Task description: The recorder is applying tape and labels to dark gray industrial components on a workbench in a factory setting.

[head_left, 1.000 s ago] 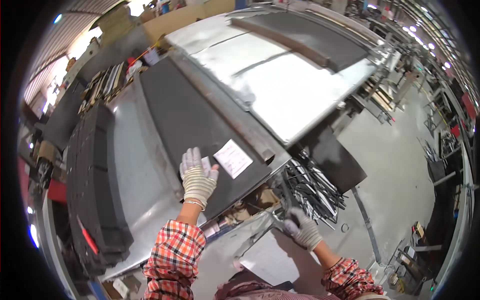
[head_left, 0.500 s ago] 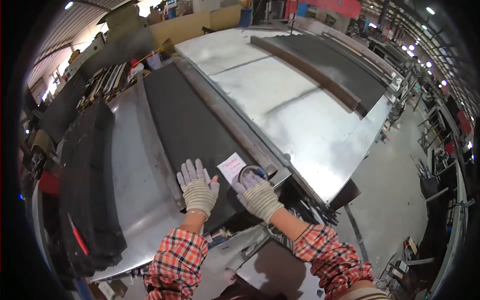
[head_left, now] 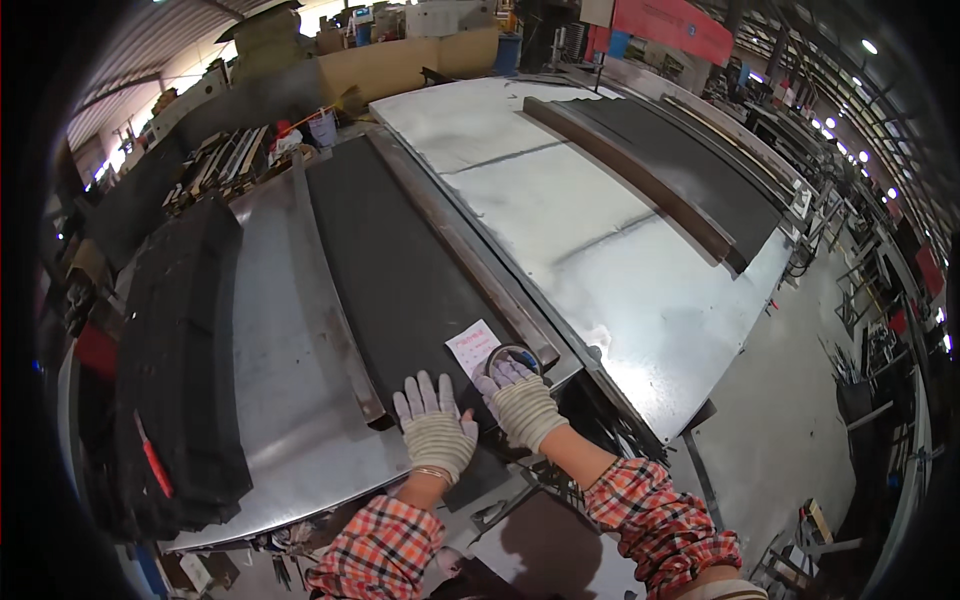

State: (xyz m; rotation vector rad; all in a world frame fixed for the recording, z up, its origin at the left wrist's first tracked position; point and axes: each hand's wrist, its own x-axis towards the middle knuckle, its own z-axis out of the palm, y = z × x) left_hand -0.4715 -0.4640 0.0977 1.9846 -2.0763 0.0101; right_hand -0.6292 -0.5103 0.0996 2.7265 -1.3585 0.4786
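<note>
My left hand point(head_left: 437, 428), in a pale glove with a ribbed cuff, lies flat with fingers stretched out at the near end of a long dark grey sheet point(head_left: 390, 245). Close beside it, my right hand point(head_left: 525, 405), gloved alike, has its fingers curled at a dark ring-shaped roll point(head_left: 534, 358), which looks like tape with a blue patch. A white paper slip point(head_left: 471, 343) with reddish print rests on the sheet, just beyond the right fingers. The right fingertips are partly hidden by the roll.
Brown metal bars flank the sheet, one left point(head_left: 335, 315) and one right point(head_left: 465, 255). A stack of dark sheets point(head_left: 180, 380) carries a red-handled tool point(head_left: 154, 465) at the left. Another table with a shiny metal top point(head_left: 640, 320) bears a further bar point(head_left: 640, 175).
My left hand has slid toward the sheet's near edge and closer to my right hand. The right hand stays by the roll. The whole view has shifted slightly.
</note>
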